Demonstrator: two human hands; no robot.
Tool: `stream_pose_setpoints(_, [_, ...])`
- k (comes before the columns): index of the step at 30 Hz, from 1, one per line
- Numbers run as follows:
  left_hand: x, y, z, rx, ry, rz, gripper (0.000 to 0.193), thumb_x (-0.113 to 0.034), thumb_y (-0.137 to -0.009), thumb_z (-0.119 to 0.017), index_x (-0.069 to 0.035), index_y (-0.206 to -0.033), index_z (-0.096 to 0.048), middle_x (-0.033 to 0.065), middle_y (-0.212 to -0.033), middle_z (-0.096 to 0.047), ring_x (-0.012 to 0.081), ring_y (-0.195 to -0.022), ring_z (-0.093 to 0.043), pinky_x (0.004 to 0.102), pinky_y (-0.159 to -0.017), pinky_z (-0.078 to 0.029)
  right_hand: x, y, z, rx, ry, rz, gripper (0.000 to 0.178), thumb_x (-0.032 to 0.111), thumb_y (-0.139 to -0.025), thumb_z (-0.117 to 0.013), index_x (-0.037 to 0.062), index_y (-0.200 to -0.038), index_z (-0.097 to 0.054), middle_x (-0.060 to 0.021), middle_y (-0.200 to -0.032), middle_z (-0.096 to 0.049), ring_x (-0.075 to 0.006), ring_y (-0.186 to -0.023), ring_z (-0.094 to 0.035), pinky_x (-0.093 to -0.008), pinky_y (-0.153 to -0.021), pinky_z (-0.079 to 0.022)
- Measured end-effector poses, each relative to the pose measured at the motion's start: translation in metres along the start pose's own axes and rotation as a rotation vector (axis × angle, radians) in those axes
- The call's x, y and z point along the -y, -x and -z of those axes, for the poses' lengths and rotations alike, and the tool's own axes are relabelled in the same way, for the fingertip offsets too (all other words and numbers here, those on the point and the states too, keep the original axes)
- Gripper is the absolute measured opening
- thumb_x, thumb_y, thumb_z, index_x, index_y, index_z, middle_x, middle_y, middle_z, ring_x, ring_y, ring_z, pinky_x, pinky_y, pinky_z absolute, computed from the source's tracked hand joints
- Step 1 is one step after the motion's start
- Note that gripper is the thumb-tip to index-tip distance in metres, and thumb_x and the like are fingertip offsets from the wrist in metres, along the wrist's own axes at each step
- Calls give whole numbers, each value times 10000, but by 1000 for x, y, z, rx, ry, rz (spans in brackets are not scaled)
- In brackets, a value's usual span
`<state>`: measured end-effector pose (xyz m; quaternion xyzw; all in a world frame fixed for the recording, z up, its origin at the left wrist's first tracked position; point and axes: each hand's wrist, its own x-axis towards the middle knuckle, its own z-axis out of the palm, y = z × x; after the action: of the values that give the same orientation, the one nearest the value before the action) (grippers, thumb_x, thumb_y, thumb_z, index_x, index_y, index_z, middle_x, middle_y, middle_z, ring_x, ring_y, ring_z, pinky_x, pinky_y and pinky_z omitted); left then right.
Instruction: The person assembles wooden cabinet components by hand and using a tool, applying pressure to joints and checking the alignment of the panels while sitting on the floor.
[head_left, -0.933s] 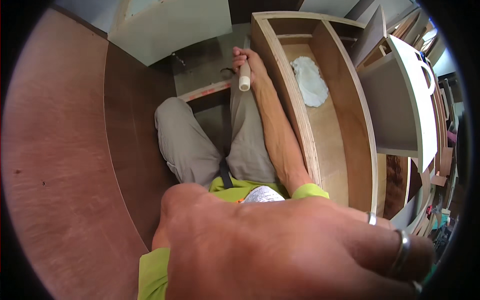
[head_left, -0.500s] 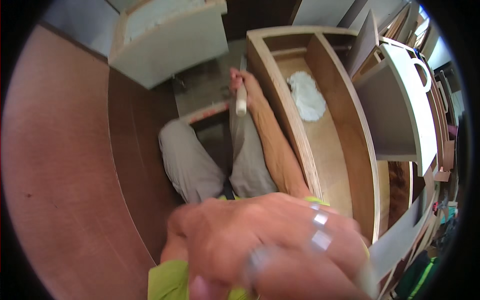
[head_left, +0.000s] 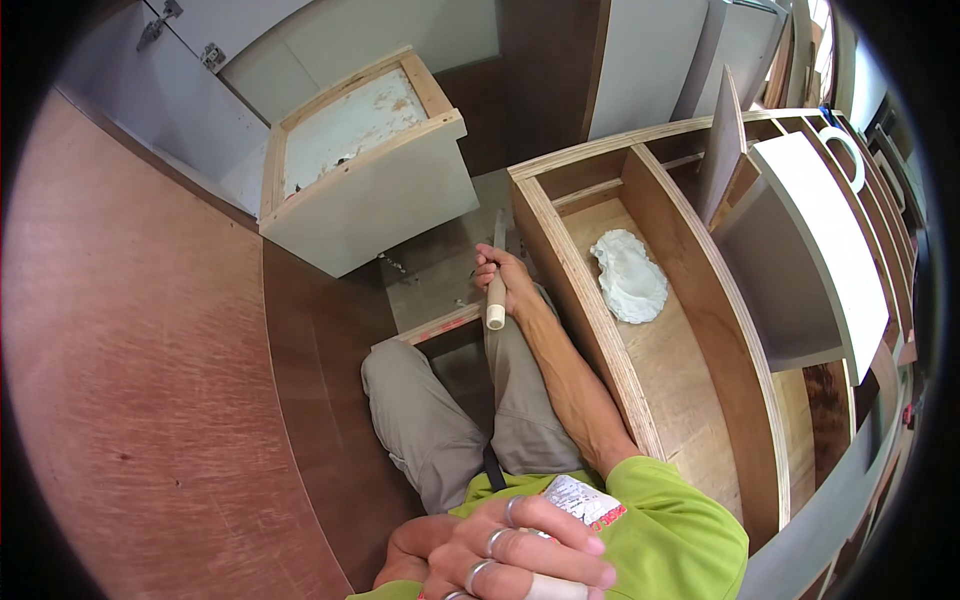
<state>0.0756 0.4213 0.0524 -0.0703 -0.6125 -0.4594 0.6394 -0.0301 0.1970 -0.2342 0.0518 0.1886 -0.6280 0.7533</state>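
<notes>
My right hand [head_left: 508, 277] is closed around a wooden-handled tool [head_left: 496, 308]. The pale butt of its round handle faces me, while a narrow grey metal part runs away past my fist; its exact kind cannot be told. My right forearm lies along the plywood cabinet frame. Close to the camera, at the lower edge, my left hand [head_left: 520, 550] is raised before my chest with its fingers apart and loosely bent. Metal rings circle several of its fingers, and one finger has a pale wrap. Nothing shows in that hand; part of it is cut off by the picture's edge.
Right of me stands an open plywood cabinet frame [head_left: 545, 215], with a crumpled white bundle [head_left: 630, 277] inside. A light box with a wooden rim [head_left: 400, 195] is ahead. A large reddish-brown panel [head_left: 150, 380] stands left. A white-edged panel [head_left: 830, 230] juts out at right.
My left hand, large and blurred before, has dropped lower in view and its fingers now show. The whole scene has shifted downward in view. My right hand keeps its grip on the tool.
</notes>
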Motion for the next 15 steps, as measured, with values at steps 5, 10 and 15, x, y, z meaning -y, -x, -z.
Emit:
stream_pose_setpoints(5, [5, 10, 11, -55, -95, 34, 137, -84, -893, -579, -36, -786, -508, 108, -815, -632, 231, -777, -638, 359, -739, -498, 8, -7, 14, -6, 18, 31, 98, 85, -881, -598, 52, -889, -507, -37, -719, -523, -65, -533, -439, -198, -428, -383])
stream_pose_setpoints(10, [12, -2, 8, 79, 165, 9, 122, 16, -830, -594, -38, -730, -551, 110, -748, -657, 226, -647, -642, 348, -643, -520, 7, -19, 19, 5, 6, -7, 91, 71, -882, -578, 39, -859, -495, -33, -696, -500, -75, -522, -430, -215, -419, -389])
stream_pose_setpoints(15, [21, 6, 9, 58, 320, -14, 126, -95, -851, -614, -43, -740, -586, 114, -735, -662, 233, -621, -645, 347, -628, -528, 11, -28, 28, -42, 38, -7, 83, 61, -879, -563, 39, -840, -494, -28, -687, -497, -75, -503, -422, -219, -420, -397])
